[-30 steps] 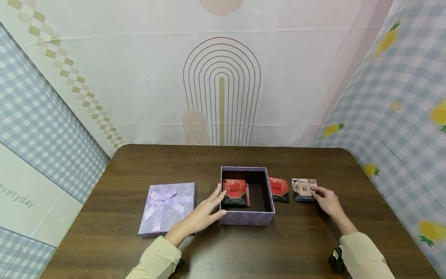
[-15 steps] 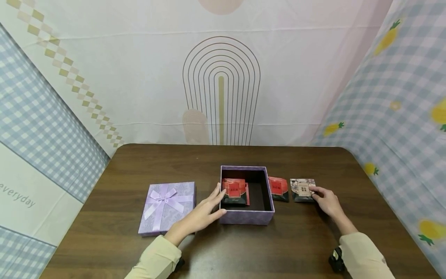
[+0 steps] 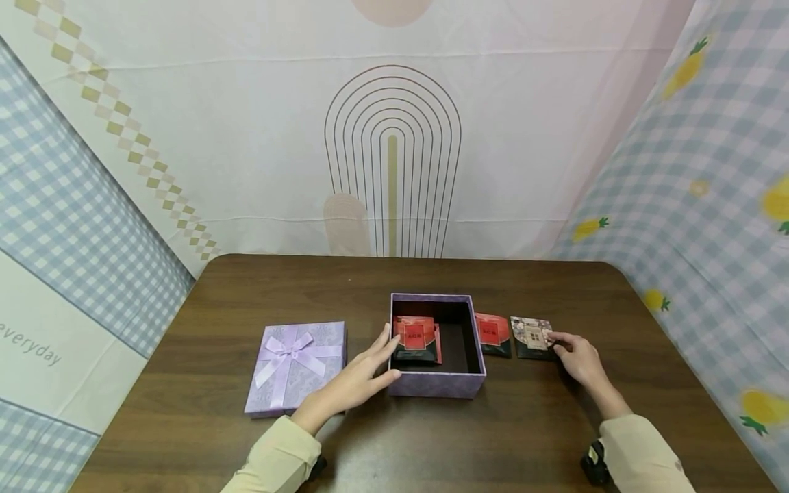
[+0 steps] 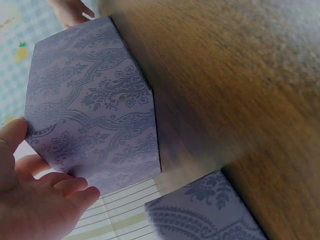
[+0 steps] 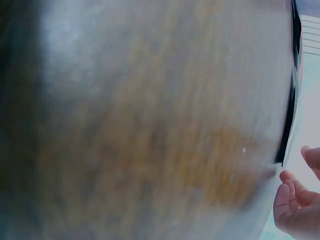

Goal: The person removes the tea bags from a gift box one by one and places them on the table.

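Observation:
An uncovered purple gift box (image 3: 436, 386) has red and black sachets (image 3: 414, 337) lying in its left part. The fingers of my left hand (image 3: 354, 385) are spread and extended against its left wall. In the left wrist view the hand (image 4: 47, 195) touches the box's patterned side (image 4: 95, 110). My right hand (image 3: 579, 357) pinches the right edge of a floral sachet (image 3: 529, 337) on the table. The right wrist view shows only part of that hand (image 5: 299, 200), by the sachet's dark edge (image 5: 289, 115). Another red sachet (image 3: 493, 334) lies between the box and the floral one.
A purple lid with a ribbon bow (image 3: 294, 370) lies left of the box. Everything stands on a brown wooden table (image 3: 394, 445). A printed cloth (image 3: 265, 137) hangs behind the table, with checked cloth at both sides.
The floral sachet has slid left with my right hand, closer to the red sachet, and has turned slightly. My left hand stays against the box.

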### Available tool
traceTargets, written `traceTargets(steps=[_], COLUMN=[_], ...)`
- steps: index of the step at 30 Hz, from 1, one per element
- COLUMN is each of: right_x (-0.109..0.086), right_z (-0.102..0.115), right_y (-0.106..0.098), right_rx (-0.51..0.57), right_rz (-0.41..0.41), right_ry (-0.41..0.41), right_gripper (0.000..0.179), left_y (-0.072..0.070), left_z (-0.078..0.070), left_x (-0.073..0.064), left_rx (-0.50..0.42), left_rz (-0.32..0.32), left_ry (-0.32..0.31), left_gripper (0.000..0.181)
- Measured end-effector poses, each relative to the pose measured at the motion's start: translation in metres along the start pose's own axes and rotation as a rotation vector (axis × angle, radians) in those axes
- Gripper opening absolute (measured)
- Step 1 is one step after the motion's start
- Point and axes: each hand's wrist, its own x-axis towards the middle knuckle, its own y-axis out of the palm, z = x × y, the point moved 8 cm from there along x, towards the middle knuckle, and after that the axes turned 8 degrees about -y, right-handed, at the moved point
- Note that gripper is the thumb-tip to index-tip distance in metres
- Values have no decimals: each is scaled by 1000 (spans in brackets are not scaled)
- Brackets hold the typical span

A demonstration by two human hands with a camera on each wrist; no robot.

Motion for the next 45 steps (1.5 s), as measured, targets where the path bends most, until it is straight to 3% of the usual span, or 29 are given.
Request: traceTargets(steps=[10, 19, 26, 35, 41, 45], right_x=[4, 13, 15, 17, 18, 18], right_z=[18, 44, 62, 99, 118, 132], right_y=[-5, -2, 9, 11, 13, 12], right_rx=[38, 83, 113, 193, 288, 257], right_rz=[-64, -120, -117, -165, -139, -147], right_ry=[-19, -99, -139, -264, -262, -271], right_gripper=[27, 26, 26, 29, 32, 31], left_y=[0, 1, 1, 1, 1, 1], left_z=[0, 1, 2, 1, 1, 1], left_x=[0, 0, 0, 0, 0, 0], left_rx=[-4, -2, 4, 2, 3, 5], left_rz=[4, 1, -3, 0, -1, -4], left_ry=[-3, 3, 2, -2, -1, 1], left_gripper=[61, 62, 62, 62, 62, 61])
